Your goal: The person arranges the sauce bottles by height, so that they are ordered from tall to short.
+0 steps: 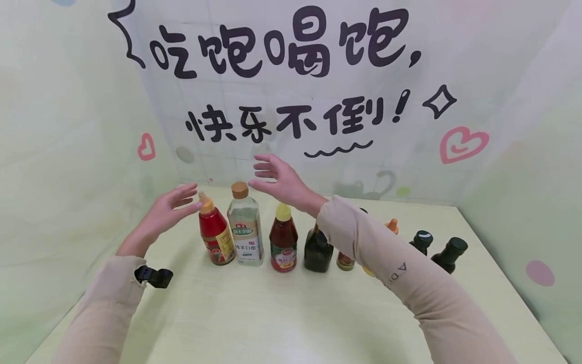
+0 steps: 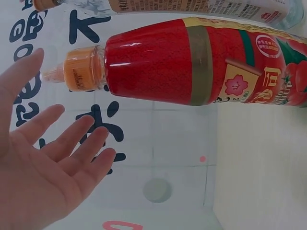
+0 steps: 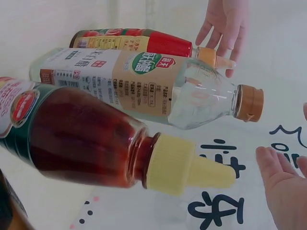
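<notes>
Landmark: clear bottle (image 1: 247, 210), upright. Left of landmark: red bottle (image 1: 213, 225), upright; your left hand (image 1: 167, 210) near its nozzle (image 2: 53, 75), fingers spread, grasping nothing. Right of landmark's cap (image 1: 239, 190): your right hand (image 1: 284, 181), fingers extended, released. Further right: yellow-capped bottle (image 1: 284, 237), dark bottle (image 1: 318, 255). Progress, judged: bottles lined up, none held; whatever remains, cannot tell.

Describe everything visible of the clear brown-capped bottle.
The clear glass or plastic bottle with a brown cap stands upright, closed, on the pale table. Its label, tan above white, bears a green oval. A red bottle and a dark, yellow-capped bottle flank it. Neither left hand nor right hand touches it.
</notes>
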The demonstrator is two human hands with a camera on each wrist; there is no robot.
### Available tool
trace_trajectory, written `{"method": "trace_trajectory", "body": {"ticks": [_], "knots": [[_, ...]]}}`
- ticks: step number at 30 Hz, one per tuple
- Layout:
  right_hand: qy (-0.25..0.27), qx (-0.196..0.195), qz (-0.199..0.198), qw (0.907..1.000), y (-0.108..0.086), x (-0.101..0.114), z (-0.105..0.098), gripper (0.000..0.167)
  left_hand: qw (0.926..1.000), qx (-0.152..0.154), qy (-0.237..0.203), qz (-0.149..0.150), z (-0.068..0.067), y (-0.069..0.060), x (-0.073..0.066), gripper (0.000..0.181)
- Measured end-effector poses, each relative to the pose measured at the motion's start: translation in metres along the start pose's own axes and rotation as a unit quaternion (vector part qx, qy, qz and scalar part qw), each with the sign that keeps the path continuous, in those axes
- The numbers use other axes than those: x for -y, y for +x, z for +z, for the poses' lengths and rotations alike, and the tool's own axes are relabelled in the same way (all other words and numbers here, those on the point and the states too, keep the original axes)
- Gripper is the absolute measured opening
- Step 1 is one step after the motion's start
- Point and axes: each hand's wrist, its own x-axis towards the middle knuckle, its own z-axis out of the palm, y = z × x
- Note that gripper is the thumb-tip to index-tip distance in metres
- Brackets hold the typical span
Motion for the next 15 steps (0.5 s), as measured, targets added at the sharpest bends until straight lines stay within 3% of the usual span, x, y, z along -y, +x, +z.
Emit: {"method": "trace_trajectory", "body": {"ticks": [7,15], "knots": [[-0.034,0.047,0.063,0.9963,0.006,-0.002,0.014,0.068,0.9997,0.02,0.004,-0.013,0.002,0.005,0.001,0.065],[-0.056,0.052,0.065,0.9949,0.016,-0.004,0.026,0.07,0.9991,0.034,0.005,-0.026,0.006,0.011,0.001,0.063]]}}
